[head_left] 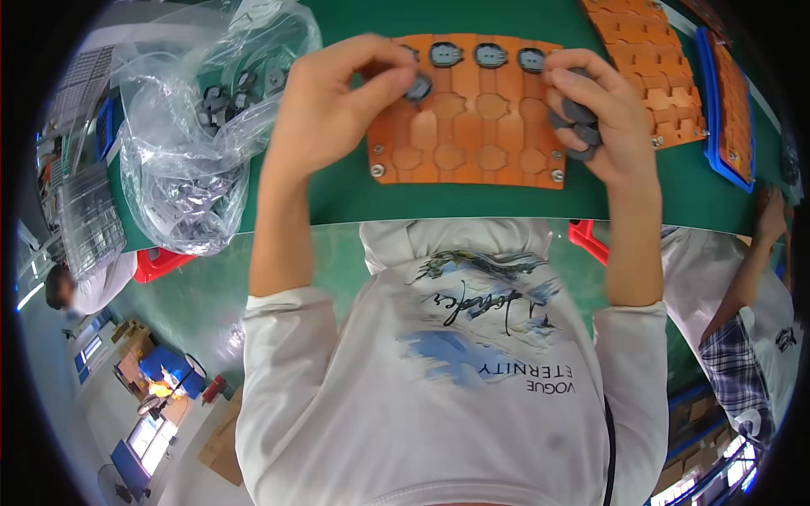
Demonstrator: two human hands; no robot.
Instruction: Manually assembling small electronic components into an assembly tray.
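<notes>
An orange fixture plate (468, 173) with rows of rounded recesses lies on the green table. Its far row holds small dark grey plastic parts, such as one part (490, 56) near the middle. My left hand (342, 101) pinches another grey plastic part (418, 87) over the plate's left side, by the second row. My right hand (614, 118) is at the plate's right edge, fingers curled around several loose grey plastic parts (582, 131). Its fingertips are close to the rightmost seated part (531, 60). My left fingers partly cover the leftmost one.
A clear plastic bag (181, 160) with more grey parts lies on the table to the left. Further orange plates (662, 76) and a blue tray (717, 160) stand at the right. Red stools (160, 264) show below the table edge. A co-worker's arm (755, 244) is at the far right.
</notes>
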